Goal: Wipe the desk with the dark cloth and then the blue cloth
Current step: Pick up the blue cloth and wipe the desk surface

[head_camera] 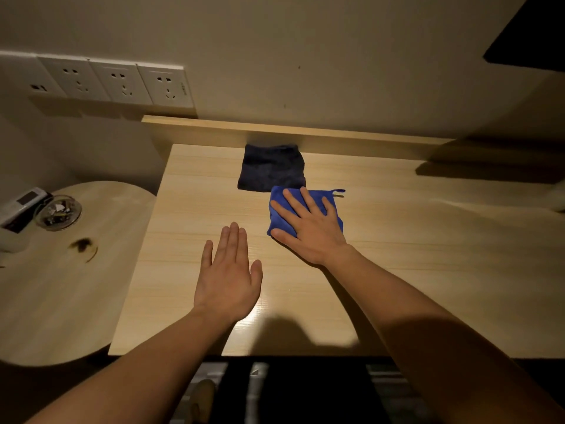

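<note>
A folded dark cloth (271, 168) lies flat at the back of the light wooden desk (412, 255), against the raised back ledge. Just in front of it and slightly right is a folded blue cloth (321, 197) with a small loop at its far right corner. My right hand (308, 228) lies palm down on the blue cloth, fingers spread, pressing it to the desk. My left hand (227, 276) is flat over the bare desk to the left of the blue cloth, fingers extended and empty.
A round wooden side table (67, 286) stands left of the desk, carrying a glass ashtray (58, 212) and a remote control (21, 208). Wall sockets (122, 84) sit above it. A dark screen corner (532, 35) hangs at the upper right.
</note>
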The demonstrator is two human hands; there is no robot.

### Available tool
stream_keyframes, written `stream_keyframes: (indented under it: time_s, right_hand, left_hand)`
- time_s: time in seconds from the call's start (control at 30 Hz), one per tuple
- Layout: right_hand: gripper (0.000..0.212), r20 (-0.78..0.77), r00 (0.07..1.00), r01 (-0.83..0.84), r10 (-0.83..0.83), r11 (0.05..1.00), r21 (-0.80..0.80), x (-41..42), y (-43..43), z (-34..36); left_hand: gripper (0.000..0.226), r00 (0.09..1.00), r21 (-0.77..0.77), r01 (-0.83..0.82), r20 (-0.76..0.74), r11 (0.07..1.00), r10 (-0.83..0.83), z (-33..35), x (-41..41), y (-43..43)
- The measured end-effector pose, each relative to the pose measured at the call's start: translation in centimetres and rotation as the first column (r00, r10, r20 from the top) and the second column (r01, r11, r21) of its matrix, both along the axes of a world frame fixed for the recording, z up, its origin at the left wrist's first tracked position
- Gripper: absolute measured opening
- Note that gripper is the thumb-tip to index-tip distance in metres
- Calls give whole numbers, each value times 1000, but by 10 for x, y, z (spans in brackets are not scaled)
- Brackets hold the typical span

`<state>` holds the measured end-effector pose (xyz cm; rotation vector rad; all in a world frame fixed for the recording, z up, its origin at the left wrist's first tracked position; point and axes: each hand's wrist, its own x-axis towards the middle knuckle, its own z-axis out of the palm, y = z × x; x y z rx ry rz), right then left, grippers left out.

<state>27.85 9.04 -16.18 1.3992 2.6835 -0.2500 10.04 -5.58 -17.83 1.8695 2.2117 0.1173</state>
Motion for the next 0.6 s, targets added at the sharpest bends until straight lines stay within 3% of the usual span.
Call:
stream_keyframes:
  time_s: [0.4,0.6]
  right_hand:
    - [68,-30,998,-61,58,994,-87,27,-125,5]
    - [58,-108,993,-54,55,998,9,38,-193,-6]
  left_hand:
    - [70,1000,0,11,-6,1000,-11,5,0,-3]
    - [70,993,-31,-10,116,999,14,10,-3,-2]
